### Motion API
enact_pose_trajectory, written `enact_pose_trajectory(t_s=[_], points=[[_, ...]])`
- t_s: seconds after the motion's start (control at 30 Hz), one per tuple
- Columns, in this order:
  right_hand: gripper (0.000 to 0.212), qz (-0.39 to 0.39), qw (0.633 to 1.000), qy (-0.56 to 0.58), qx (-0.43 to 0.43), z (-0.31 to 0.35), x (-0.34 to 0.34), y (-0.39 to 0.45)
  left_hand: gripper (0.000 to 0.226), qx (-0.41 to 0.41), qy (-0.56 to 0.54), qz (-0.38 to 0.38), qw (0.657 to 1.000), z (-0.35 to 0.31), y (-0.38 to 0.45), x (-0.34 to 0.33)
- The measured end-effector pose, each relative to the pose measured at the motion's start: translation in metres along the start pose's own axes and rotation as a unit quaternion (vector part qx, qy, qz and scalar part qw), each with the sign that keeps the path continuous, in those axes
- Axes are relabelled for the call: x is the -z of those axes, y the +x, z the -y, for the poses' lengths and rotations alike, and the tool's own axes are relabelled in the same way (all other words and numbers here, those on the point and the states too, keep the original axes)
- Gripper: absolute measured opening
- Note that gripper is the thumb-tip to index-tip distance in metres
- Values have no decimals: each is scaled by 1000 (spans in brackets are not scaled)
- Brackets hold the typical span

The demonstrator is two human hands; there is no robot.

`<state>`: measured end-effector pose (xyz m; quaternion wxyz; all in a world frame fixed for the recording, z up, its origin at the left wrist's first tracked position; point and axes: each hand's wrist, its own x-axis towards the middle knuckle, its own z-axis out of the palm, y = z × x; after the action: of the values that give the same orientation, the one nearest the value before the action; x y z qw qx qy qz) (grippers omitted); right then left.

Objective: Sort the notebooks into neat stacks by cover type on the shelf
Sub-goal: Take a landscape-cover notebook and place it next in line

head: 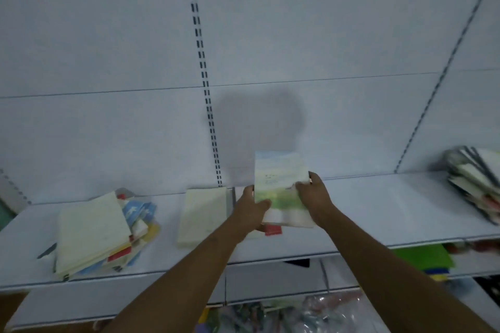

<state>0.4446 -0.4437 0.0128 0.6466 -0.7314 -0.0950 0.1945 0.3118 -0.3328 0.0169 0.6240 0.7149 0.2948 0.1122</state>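
I see my left hand (253, 207) and right hand (313, 194) pinching the landscape-cover notebook (280, 184) by its side edges. It stands tilted above the white shelf (378, 211)

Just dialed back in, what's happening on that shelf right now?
A person holds a landscape-cover notebook with both hands, left hand and right hand on its sides, over the white shelf. A neat cream notebook stack lies just left; a messy mixed pile sits farther left, another pile far right.
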Motion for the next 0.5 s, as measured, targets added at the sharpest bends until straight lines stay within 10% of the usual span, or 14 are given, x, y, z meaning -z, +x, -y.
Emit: enact_pose_trajectory(t_s=[0.5], points=[[39,-232,971,-49,-40,-24,160,5,50,-10,60,218,974,-24,45,-148]])
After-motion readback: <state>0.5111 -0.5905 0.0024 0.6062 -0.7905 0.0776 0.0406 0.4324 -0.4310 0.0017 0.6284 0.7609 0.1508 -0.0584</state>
